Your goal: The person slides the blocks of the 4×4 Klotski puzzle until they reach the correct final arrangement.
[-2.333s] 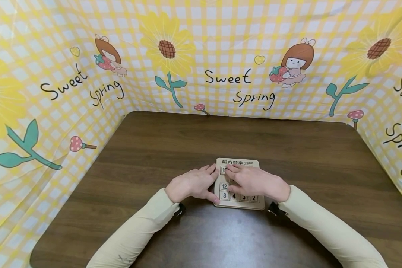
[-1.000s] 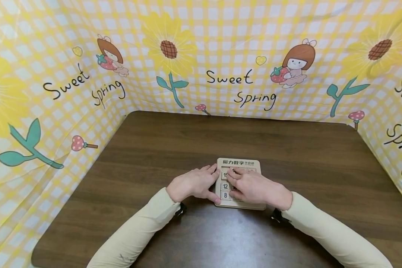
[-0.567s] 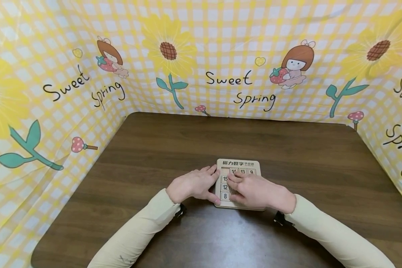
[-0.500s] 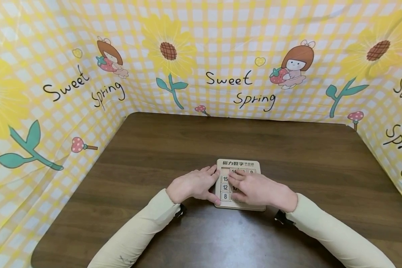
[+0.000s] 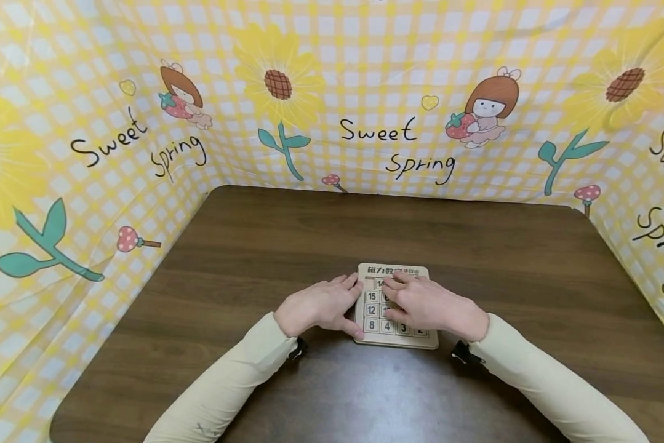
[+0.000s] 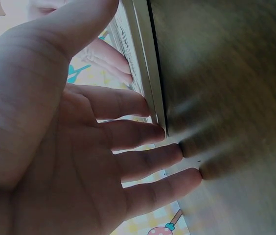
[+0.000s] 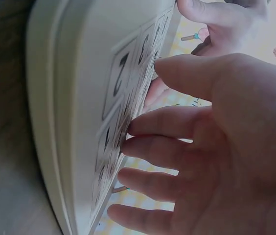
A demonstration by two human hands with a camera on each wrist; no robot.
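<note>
A wooden number sliding puzzle (image 5: 397,341) lies flat on the table, with Chinese characters along its top. My left hand (image 5: 322,304) rests against its left edge, fingers fairly straight and thumb at the lower left corner. In the left wrist view those fingers (image 6: 138,134) lie along the board's side and the tabletop. My right hand (image 5: 428,306) is over the tiles, its fingertips touching the top row by the 14 tile (image 5: 380,283). A gap shows at the top left, above the 15 tile (image 5: 372,296). Several tiles are hidden under the right hand.
The dark wood-grain table (image 5: 287,227) extends around the puzzle on all sides. A yellow checked cloth (image 5: 365,74) with flowers and lettering hangs behind and at both sides of it.
The 15 tile has slid down from the top left slot, leaving a gap. The right hand then moved up to the top row, and the 14 tile has shifted slightly left. The left hand stays put.
</note>
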